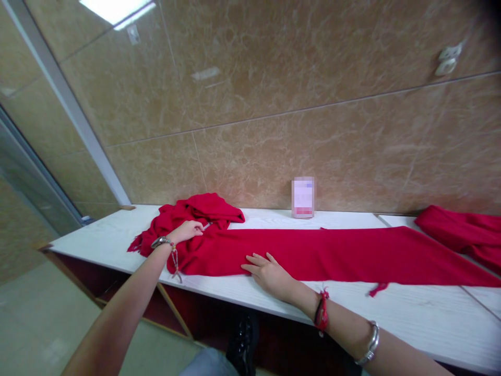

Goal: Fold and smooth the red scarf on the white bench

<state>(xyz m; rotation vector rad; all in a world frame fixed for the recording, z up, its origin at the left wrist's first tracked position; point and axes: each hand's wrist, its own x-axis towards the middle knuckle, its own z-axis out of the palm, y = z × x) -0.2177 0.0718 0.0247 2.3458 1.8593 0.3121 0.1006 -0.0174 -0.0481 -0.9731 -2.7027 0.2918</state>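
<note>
Head view: a pink card [302,197] stands at the counter's [97,240] back edge; left hand [189,230] pinches the red scarf [332,253], right hand [270,274] pressed flat, fingers spread.

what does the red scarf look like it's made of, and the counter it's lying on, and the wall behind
Red scarf: soft matte knit or woven fabric, maybe wool or acrylic; it drapes, bunches and has fringe. Counter: white board with faint grain lines, likely laminate or painted wood. Wall: glossy beige marble-look tiles, veined, reflecting the ceiling light; real stone or ceramic, unclear.
</note>
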